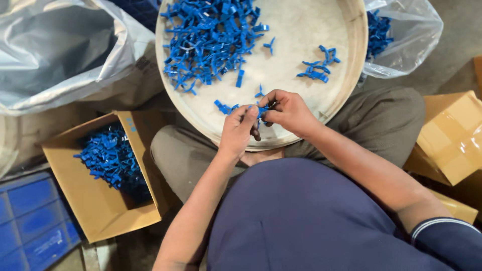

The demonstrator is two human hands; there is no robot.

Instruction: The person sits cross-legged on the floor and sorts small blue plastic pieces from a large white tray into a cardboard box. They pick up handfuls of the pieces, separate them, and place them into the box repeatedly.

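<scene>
From the head view, the left hand (237,131) and right hand (287,111) pinch one small blue plastic clip (260,111) between their fingertips, just above the near rim of the big round pale tray (301,30). A firm, steady pinch with both hands seems best. More blue clips (211,37) lie heaped further back.

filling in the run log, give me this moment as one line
left hand: pinching blue plastic piece | right hand: on same piece | over round tray | big blue pile far side | open box at left
</scene>
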